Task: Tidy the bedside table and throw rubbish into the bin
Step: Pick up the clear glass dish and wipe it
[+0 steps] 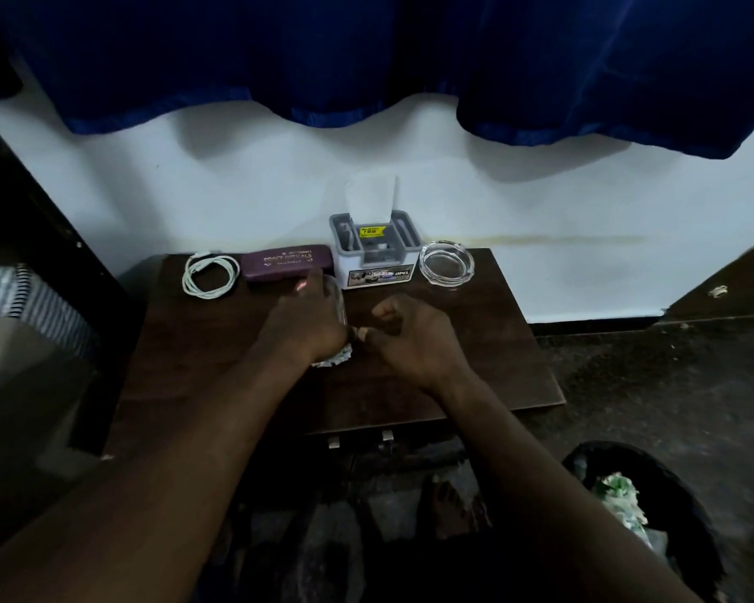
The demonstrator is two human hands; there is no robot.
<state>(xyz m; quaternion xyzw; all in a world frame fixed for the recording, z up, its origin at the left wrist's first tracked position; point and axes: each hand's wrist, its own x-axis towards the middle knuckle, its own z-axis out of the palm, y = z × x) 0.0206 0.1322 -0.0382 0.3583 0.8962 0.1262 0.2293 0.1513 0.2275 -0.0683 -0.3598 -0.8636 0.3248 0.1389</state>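
Note:
On the dark wooden bedside table (475, 376) my left hand (305, 319) is closed around a clear plastic wrapper (338, 306), whose crumpled silvery end (334, 359) sticks out under the wrist. My right hand (410, 337) is beside it with fingers curled, thumb and forefinger pinching at the wrapper's edge. Along the back of the table lie a coiled white cable (210, 274), a maroon spectacle case (286, 262), a small grey and white box (375, 250) with its clear lid up, and a glass ashtray (447, 263).
A black bin (654, 507) with green and white rubbish in it stands on the floor at the lower right. A blue curtain (366, 58) hangs over the white wall behind the table. A bed with striped fabric (31, 298) is on the left.

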